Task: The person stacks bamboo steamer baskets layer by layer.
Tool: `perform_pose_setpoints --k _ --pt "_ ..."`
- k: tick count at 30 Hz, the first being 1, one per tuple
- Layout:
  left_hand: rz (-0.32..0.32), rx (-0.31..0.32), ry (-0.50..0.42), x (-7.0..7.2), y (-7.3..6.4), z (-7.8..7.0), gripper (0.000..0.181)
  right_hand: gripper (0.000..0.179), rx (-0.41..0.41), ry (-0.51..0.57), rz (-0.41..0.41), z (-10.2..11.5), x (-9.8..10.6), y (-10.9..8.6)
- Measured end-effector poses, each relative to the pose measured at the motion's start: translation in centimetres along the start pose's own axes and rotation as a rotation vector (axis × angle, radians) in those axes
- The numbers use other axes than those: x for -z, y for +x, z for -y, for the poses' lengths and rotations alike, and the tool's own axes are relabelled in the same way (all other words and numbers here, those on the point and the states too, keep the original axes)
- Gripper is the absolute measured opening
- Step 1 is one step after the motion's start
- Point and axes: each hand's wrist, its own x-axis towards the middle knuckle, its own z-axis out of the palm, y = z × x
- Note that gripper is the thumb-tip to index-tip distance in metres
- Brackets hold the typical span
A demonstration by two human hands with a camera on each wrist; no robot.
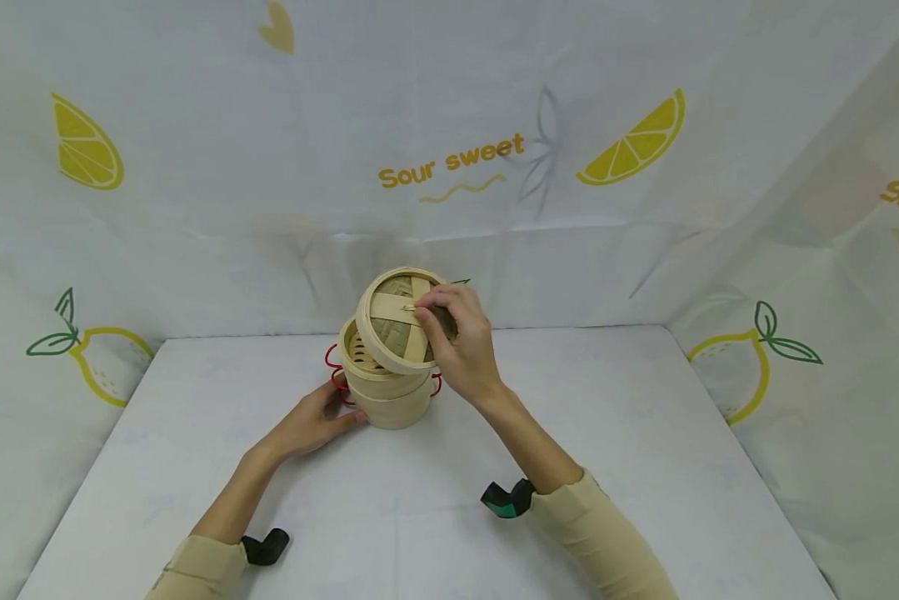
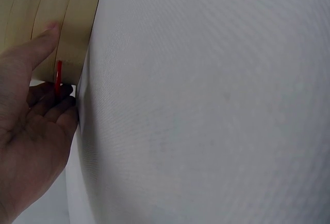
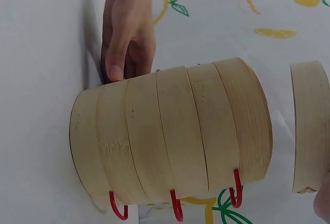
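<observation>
A stack of round bamboo steamer baskets (image 1: 389, 408) stands on the table, with red loop handles (image 3: 175, 206) on its sides. My left hand (image 1: 316, 421) holds the stack low on its left side; in the left wrist view the thumb lies on the bamboo wall and the other fingers are by a red handle. With thumb and fingertips, my right hand (image 1: 464, 346) pinches the small loop on top of the bamboo lid (image 1: 394, 337). The lid is tilted above the stack, and a gap separates them in the right wrist view. Part of the slotted top-basket floor (image 1: 359, 354) shows under it.
The table (image 1: 614, 417) has a white covering. A white curtain (image 1: 269, 167) with lemon prints and lettering hangs close behind the stack and along both sides. Black devices (image 1: 267, 547) are worn at both wrists.
</observation>
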Motion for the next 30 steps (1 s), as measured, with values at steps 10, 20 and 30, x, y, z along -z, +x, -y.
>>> perform_pose_setpoints --k 10,20,30 --pt "-0.009 -0.003 0.019 -0.1 0.1 0.2 0.069 0.010 -0.003 -0.021 0.018 0.1 -0.7 0.1" --pt "-0.017 0.002 0.011 -0.2 0.0 0.0 0.067 0.009 0.015 -0.033 0.055 0.1 -1.6 0.2" --pt "-0.011 -0.002 0.011 -0.1 0.0 0.1 0.069 0.010 0.005 -0.052 0.079 0.2 -2.2 0.4"
